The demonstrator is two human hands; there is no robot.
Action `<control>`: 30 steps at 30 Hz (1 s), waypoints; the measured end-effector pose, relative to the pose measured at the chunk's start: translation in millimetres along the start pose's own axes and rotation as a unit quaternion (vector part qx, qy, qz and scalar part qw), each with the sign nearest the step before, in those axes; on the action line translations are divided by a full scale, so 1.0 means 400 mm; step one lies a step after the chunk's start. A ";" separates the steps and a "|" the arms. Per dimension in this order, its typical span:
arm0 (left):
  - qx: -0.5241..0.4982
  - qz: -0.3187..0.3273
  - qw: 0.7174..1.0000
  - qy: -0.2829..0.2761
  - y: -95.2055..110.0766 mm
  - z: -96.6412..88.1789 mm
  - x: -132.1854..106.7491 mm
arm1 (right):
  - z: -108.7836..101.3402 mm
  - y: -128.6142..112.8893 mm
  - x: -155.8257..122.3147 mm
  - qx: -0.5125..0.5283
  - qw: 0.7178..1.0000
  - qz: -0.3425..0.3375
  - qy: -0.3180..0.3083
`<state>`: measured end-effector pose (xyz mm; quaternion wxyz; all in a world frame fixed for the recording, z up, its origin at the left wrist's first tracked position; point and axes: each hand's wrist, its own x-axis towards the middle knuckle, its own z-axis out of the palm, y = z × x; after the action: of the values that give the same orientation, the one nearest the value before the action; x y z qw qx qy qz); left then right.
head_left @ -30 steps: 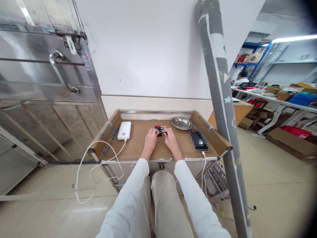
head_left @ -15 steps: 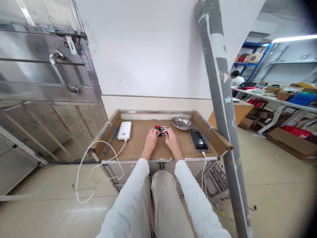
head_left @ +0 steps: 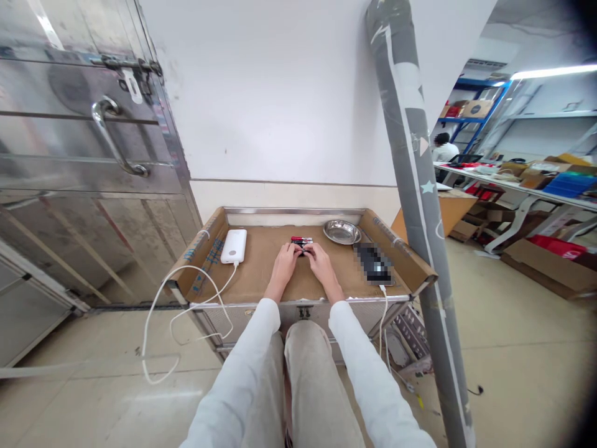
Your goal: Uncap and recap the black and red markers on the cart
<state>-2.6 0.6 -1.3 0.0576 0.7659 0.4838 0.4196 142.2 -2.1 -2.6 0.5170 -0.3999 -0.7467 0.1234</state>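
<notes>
Rods (head_left: 301, 240): red and dark, lying side by side to the left of the dish; too small for us to tell what they are, and our fingers hide the nearest.
Left hand (head_left: 285, 256): left of the dish, beyond the rods from it; our grip is drawn together at the fingertips, pinching the near dark rod, as we judge it.
Right hand (head_left: 321, 260): between the rods and the dish, a little nearer to us; its grip pinches that rod's other end, fingertips almost meeting the left ones.
Row: we judge it well along, with a red rod and dark ones already lined up; the near one seems not yet let go. Whether it is lifted or resting, and how many remain, we cannot tell.
Dish (head_left: 342, 231): shiny metal, at the back of the table (head_left: 254, 277), untouched by us.
Phone (head_left: 374, 264): just nearer to us than the dish, cable attached.
Power bank (head_left: 234, 246): white, well left of the dish, cable attached.
Tube (head_left: 413, 137): grey, leaning right of the dish.
</notes>
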 end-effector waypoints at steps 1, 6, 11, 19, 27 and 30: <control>-0.005 0.004 1.000 0.000 0.000 0.000 0.000 | 0.001 0.002 -0.001 0.002 1.000 0.006 0.000; -0.041 0.018 0.999 0.011 0.001 -0.003 -0.003 | 0.003 0.011 -0.002 0.001 1.000 0.021 0.002; -0.053 0.015 0.998 0.021 -0.001 0.001 -0.003 | 0.002 0.009 0.001 -0.030 0.999 0.012 -0.013; 0.061 0.019 0.997 -0.030 0.001 0.005 -0.004 | -0.003 0.012 -0.006 -0.123 0.991 0.049 0.018; 0.109 0.025 0.987 -0.116 0.021 -0.009 -0.009 | -0.005 0.016 -0.010 -0.209 0.974 0.080 0.032; 0.114 0.032 0.986 -0.116 0.021 -0.008 -0.008 | -0.005 0.015 -0.010 -0.210 0.974 0.078 0.034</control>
<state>0.2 -7.4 3.1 0.0123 0.8261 0.4936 0.2715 147.4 -1.4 -8.1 0.4349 -0.5605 -0.7047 -0.0103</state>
